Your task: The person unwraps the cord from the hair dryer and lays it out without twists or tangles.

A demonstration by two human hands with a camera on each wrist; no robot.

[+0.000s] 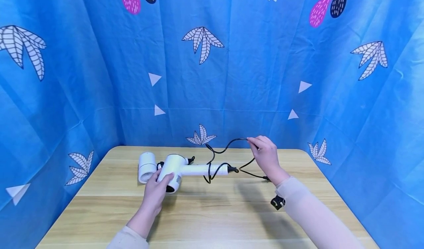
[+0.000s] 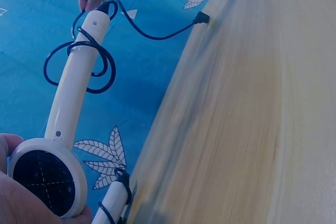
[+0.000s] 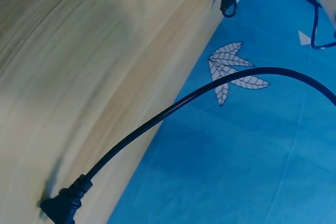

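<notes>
A white hair dryer [image 1: 198,170] is held level over the table, its handle pointing right. My left hand [image 1: 155,190] grips it around the barrel, thumb and fingers on either side, as the left wrist view also shows. A black cord [image 1: 228,145] is looped loosely around the handle. With thumb and fingertips my right hand [image 1: 265,153] pinches this cord beyond the handle's end. From there the cord runs down to a black plug [image 3: 63,203] at the table surface. The right hand itself is out of the right wrist view.
A second white hair dryer [image 1: 147,164] lies at the table's back left, partly hidden behind the held one, its black cord wound at its handle. The light wooden table [image 1: 205,219] ends at a blue patterned curtain [image 1: 248,76] that surrounds the back and sides.
</notes>
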